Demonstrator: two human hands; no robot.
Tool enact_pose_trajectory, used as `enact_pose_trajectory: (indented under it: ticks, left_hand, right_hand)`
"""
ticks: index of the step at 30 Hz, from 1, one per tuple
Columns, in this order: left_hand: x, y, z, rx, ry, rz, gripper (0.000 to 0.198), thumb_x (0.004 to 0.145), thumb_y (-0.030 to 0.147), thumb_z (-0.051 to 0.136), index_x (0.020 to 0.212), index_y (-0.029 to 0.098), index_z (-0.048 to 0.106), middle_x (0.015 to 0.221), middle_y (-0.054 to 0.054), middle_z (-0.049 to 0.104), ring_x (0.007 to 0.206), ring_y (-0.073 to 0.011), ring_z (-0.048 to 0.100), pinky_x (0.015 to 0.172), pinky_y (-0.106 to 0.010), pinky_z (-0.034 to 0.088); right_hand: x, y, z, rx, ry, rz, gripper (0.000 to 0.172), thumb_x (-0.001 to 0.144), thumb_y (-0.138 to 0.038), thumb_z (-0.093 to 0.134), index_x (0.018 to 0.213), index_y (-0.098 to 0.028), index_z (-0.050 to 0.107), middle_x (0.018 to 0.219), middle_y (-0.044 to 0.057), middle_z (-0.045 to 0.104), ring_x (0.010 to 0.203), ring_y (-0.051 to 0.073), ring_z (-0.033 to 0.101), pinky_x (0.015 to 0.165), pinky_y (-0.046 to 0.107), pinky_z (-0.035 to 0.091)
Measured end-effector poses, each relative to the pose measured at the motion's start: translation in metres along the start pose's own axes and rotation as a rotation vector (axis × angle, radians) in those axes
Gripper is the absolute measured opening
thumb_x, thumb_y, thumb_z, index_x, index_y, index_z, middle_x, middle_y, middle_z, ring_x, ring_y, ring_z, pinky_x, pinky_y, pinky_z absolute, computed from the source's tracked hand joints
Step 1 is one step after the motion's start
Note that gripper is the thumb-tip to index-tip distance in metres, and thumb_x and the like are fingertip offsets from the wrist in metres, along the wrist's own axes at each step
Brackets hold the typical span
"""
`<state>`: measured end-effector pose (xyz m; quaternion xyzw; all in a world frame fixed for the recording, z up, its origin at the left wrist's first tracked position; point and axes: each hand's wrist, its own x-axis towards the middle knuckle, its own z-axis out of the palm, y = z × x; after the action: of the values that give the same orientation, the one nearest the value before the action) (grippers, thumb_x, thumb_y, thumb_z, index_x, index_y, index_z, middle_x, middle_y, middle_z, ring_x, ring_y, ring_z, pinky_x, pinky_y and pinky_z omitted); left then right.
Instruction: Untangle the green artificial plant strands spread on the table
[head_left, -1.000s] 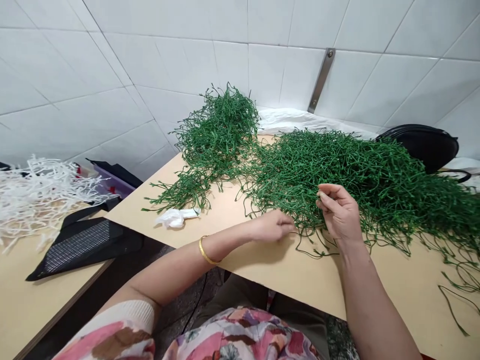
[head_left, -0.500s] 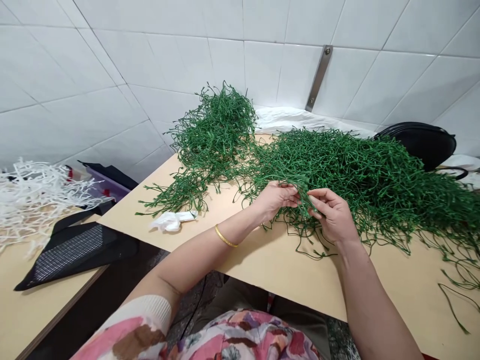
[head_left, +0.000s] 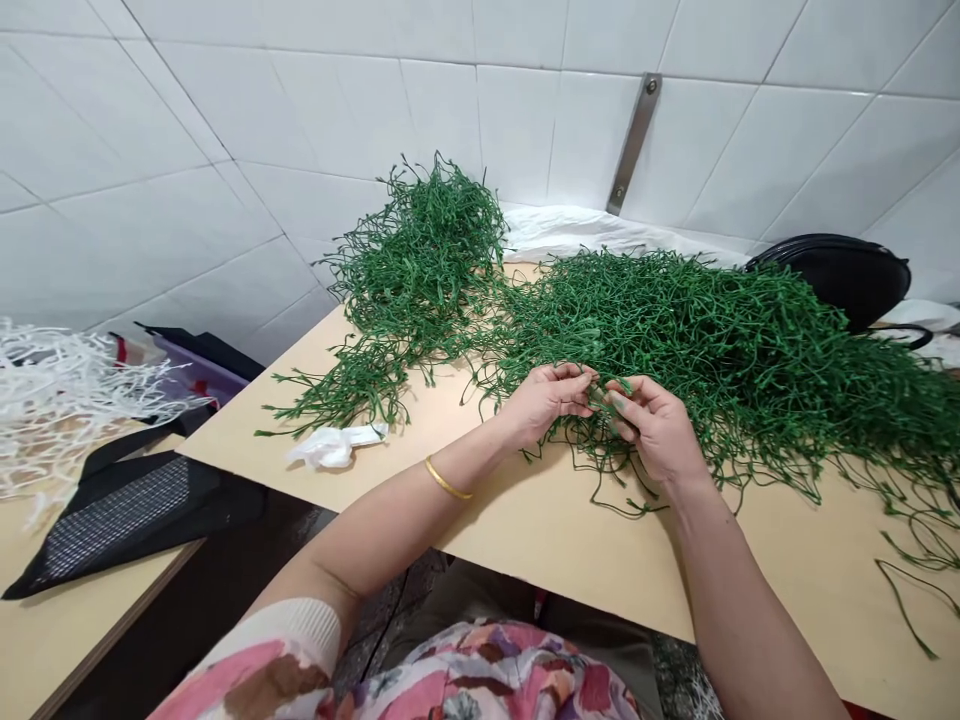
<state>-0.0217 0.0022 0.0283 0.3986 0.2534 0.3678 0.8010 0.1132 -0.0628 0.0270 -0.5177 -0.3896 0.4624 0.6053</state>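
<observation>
Thin green strings with small knotted ends lie in a wide heap (head_left: 697,330) across the table. At its front edge, my left hand (head_left: 551,400) is closed, thumb and fingers pinching a few green strings (head_left: 600,395). Close beside it on the right, my right hand (head_left: 654,425) pinches the ends of the same strings between thumb and forefinger. The fingertips of both hands are a short way apart. Exactly how many strings are held cannot be made out. A second pile of green strings (head_left: 427,250) rises to the left, against the wall.
A crumpled white tissue (head_left: 337,446) lies on the wooden table (head_left: 540,540). White plastic sheeting (head_left: 562,232) and a black bag (head_left: 840,280) sit along the tiled wall. On the left table are white strings (head_left: 67,390) and a black mesh bag (head_left: 127,515).
The right hand's fingers have shifted slightly left, toward the left hand, along the pinched strings. The whole view has tilted a little. Both hands keep their pinch.
</observation>
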Motion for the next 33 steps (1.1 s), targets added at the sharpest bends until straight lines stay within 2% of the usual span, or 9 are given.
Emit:
enact_pose_trajectory:
  ticks: [4,8,12,16,21,24,27,30,33]
  left_hand:
    - [0.003,-0.001,-0.005,-0.056,0.059,-0.012,0.020,0.064,0.021,0.069,0.072,0.013,0.052,0.064,0.000,0.060,0.053,-0.0084,0.057,0.054,-0.023,0.046]
    - [0.004,-0.002,-0.008,-0.055,0.057,-0.018,0.018,0.067,0.021,0.067,0.075,0.012,0.053,0.065,0.000,0.060,0.054,-0.0081,0.057,0.054,-0.022,0.045]
    - [0.004,-0.004,-0.008,-0.082,0.062,-0.005,0.014,0.069,0.019,0.066,0.076,0.010,0.059,0.062,-0.001,0.058,0.053,-0.0062,0.054,0.054,-0.020,0.043]
    - [0.003,-0.008,-0.007,-0.081,0.105,-0.020,0.014,0.071,0.022,0.063,0.078,0.010,0.064,0.064,-0.002,0.059,0.056,-0.0080,0.054,0.053,-0.021,0.042]
    - [0.001,-0.005,0.002,-0.102,0.093,-0.087,0.013,0.071,0.022,0.062,0.077,0.011,0.066,0.072,-0.003,0.062,0.065,-0.0082,0.054,0.060,-0.021,0.041]
    - [-0.001,0.005,0.009,-0.102,0.040,-0.138,0.015,0.073,0.024,0.059,0.079,0.013,0.067,0.078,-0.004,0.064,0.071,-0.0094,0.055,0.063,-0.021,0.041]
    - [-0.001,0.010,0.013,-0.097,-0.022,-0.141,0.017,0.074,0.025,0.057,0.083,0.014,0.067,0.077,-0.004,0.064,0.071,-0.0098,0.056,0.062,-0.020,0.040]
    - [0.000,0.005,0.013,-0.143,-0.061,-0.139,0.017,0.072,0.019,0.055,0.083,0.015,0.067,0.072,-0.002,0.062,0.066,-0.0093,0.054,0.060,-0.021,0.041]
    - [0.001,-0.003,0.009,-0.162,-0.050,-0.151,0.019,0.070,0.014,0.051,0.082,0.016,0.066,0.073,-0.002,0.062,0.065,-0.0092,0.053,0.063,-0.023,0.044]
  right_hand:
    - [-0.002,-0.011,-0.002,-0.327,-0.006,-0.149,0.026,0.077,-0.043,0.054,0.074,-0.018,0.060,0.067,0.001,0.056,0.061,0.011,0.048,0.055,0.025,0.039]
    - [-0.001,-0.022,-0.001,-0.648,0.013,-0.373,0.026,0.081,-0.042,0.050,0.075,-0.019,0.060,0.069,0.001,0.056,0.067,0.013,0.049,0.061,0.027,0.039]
    - [0.002,-0.005,0.007,-0.726,-0.051,-0.380,0.024,0.074,-0.041,0.058,0.068,-0.019,0.056,0.066,0.000,0.054,0.061,0.012,0.046,0.058,0.026,0.037]
    - [0.002,0.013,0.009,-0.894,-0.093,-0.438,0.018,0.072,-0.031,0.060,0.061,-0.019,0.051,0.063,-0.001,0.051,0.061,0.013,0.047,0.059,0.026,0.037]
    - [0.000,0.010,0.005,-0.844,-0.027,-0.535,0.007,0.079,-0.021,0.048,0.080,-0.019,0.055,0.077,0.003,0.057,0.071,0.015,0.053,0.065,0.028,0.041]
    - [-0.001,0.008,0.003,-0.875,0.034,-0.687,0.017,0.077,-0.016,0.047,0.093,-0.019,0.054,0.085,0.005,0.058,0.077,0.017,0.054,0.072,0.032,0.042]
    - [-0.001,0.008,0.002,-0.890,0.026,-0.777,0.025,0.076,-0.015,0.049,0.100,-0.021,0.052,0.086,0.005,0.057,0.077,0.018,0.054,0.075,0.035,0.041]
    - [-0.003,0.009,0.002,-0.845,0.011,-0.773,0.023,0.077,-0.019,0.051,0.100,-0.021,0.054,0.086,0.005,0.059,0.077,0.018,0.055,0.075,0.035,0.042]
    - [-0.004,0.009,0.001,-0.751,0.007,-0.691,0.018,0.079,-0.026,0.052,0.096,-0.021,0.056,0.091,0.006,0.062,0.084,0.019,0.057,0.076,0.034,0.043]
